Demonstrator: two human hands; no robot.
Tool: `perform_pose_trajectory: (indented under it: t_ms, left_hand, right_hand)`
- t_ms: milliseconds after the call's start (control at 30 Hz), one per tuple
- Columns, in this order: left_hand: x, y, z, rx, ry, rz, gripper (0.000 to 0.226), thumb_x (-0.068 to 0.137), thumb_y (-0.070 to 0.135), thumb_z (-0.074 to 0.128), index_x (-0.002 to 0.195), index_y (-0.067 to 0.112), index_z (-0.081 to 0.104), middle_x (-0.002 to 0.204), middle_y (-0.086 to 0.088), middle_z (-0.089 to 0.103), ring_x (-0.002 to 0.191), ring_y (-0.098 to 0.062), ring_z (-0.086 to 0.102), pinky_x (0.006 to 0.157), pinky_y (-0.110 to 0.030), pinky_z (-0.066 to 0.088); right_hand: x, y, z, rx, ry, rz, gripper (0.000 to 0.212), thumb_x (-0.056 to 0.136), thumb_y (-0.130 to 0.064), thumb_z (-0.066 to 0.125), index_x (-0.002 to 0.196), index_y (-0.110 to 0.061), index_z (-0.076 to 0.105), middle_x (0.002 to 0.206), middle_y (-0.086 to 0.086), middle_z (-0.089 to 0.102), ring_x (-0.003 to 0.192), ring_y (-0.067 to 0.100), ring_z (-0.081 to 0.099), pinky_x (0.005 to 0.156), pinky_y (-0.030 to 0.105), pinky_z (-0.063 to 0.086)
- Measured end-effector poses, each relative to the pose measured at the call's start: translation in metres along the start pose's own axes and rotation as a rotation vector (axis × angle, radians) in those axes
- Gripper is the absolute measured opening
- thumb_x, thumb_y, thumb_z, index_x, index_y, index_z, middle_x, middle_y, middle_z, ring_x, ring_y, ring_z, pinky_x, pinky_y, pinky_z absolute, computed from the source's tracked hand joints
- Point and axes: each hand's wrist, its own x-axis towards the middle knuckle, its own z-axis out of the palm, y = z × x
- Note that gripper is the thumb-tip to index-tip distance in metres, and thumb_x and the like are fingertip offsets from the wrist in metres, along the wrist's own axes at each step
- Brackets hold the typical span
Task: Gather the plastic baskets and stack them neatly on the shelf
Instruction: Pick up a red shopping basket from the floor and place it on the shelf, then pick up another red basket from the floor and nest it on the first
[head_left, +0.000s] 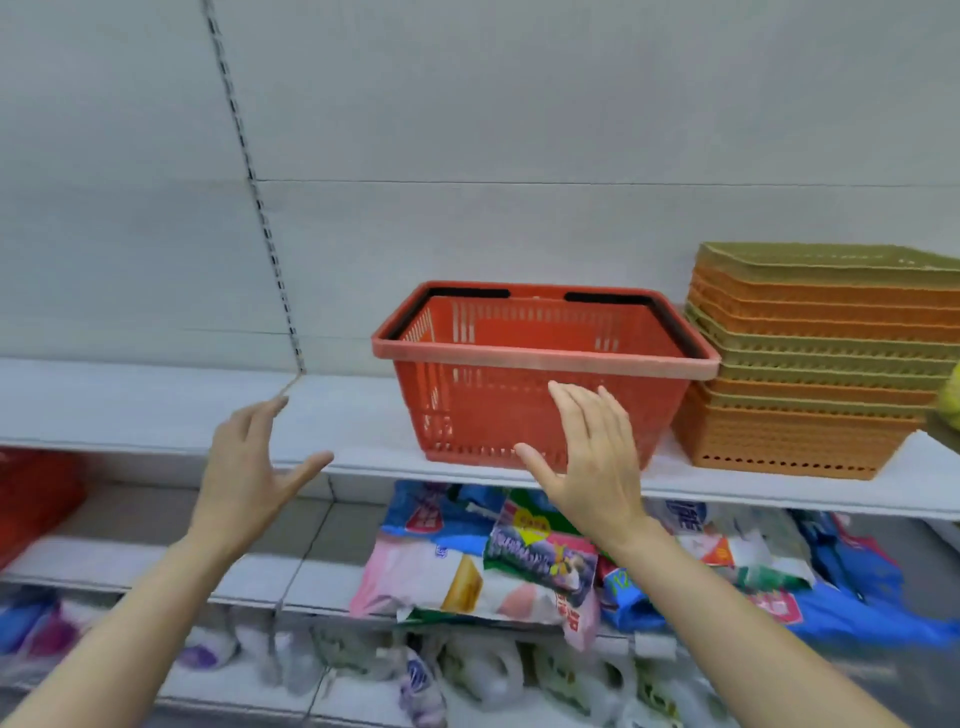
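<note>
A red plastic shopping basket (540, 379) with black handles folded down stands upright on the white shelf (171, 410). To its right rises a nested stack of orange and olive baskets (815, 364). My right hand (587, 462) is raised in front of the red basket's near wall, fingers straight and spread, holding nothing; whether it touches the wall I cannot tell. My left hand (249, 462) hovers left of the basket over the shelf edge, fingers spread, empty.
Below the shelf lie several colourful bags of goods (519, 561) on a lower shelf. More bagged items (467, 670) fill the bottom shelf. Something red (36, 493) sits at the far left and a yellow-green item (950, 400) at the right edge.
</note>
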Motion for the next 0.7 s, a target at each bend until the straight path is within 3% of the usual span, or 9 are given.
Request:
perform_pose_trajectory:
  t_ms: [100,233,300,400,533,700]
  left_hand:
    - [-0.037,-0.035,-0.019,0.069,-0.012,0.048,0.082,0.079,0.064,0.072,0.127,-0.001,0.060,0.117,-0.020,0.063,0.108,-0.041,0.059,0.097,-0.051,0.049]
    - [-0.089,-0.085,-0.050,0.143,-0.011,0.026,0.072,0.080,0.058,0.057,0.125,0.002,0.062,0.113,-0.016,0.065,0.100,-0.038,0.062,0.091,-0.046,0.049]
    - [-0.113,-0.118,-0.069,0.178,-0.016,-0.004,0.070,0.081,0.055,0.060,0.125,0.001,0.063,0.113,-0.017,0.065,0.101,-0.038,0.062,0.091,-0.046,0.049]
    - [-0.151,-0.173,-0.100,0.237,-0.049,-0.095,0.066,0.079,0.044,0.080,0.127,0.003,0.062,0.117,-0.014,0.064,0.104,-0.036,0.061,0.093,-0.046,0.050]
    - [-0.198,-0.240,-0.148,0.280,-0.045,-0.212,0.064,0.078,0.044,0.077,0.126,0.006,0.063,0.115,-0.010,0.065,0.102,-0.030,0.061,0.092,-0.043,0.051]
    - [-0.260,-0.314,-0.190,0.350,-0.083,-0.397,0.066,0.074,0.034,0.090,0.127,0.006,0.063,0.116,-0.011,0.065,0.099,-0.034,0.063,0.087,-0.047,0.054]
  right_hand:
    - [-0.016,-0.052,0.026,0.105,-0.079,-0.042,0.064,0.088,-0.046,0.063,0.131,0.000,0.054,0.128,0.011,0.059,0.121,0.026,0.054,0.110,0.045,0.033]
    - [-0.036,-0.130,0.064,0.210,-0.167,-0.093,0.061,0.086,-0.046,0.063,0.127,-0.001,0.058,0.122,0.011,0.062,0.114,0.029,0.056,0.109,0.043,0.035]
    - [-0.044,-0.171,0.084,0.251,-0.198,-0.118,0.059,0.084,-0.044,0.065,0.125,-0.001,0.059,0.118,0.013,0.063,0.109,0.031,0.058,0.105,0.043,0.039]
    - [-0.058,-0.233,0.117,0.301,-0.270,-0.149,0.058,0.084,-0.042,0.066,0.124,-0.001,0.060,0.117,0.012,0.064,0.108,0.030,0.059,0.103,0.044,0.041]
    - [-0.081,-0.320,0.160,0.385,-0.388,-0.167,0.056,0.085,-0.045,0.061,0.123,-0.004,0.061,0.114,0.010,0.065,0.104,0.029,0.060,0.100,0.043,0.042]
    - [-0.114,-0.423,0.196,0.485,-0.515,-0.201,0.056,0.084,-0.046,0.059,0.121,-0.004,0.061,0.112,0.009,0.064,0.103,0.029,0.059,0.095,0.038,0.043]
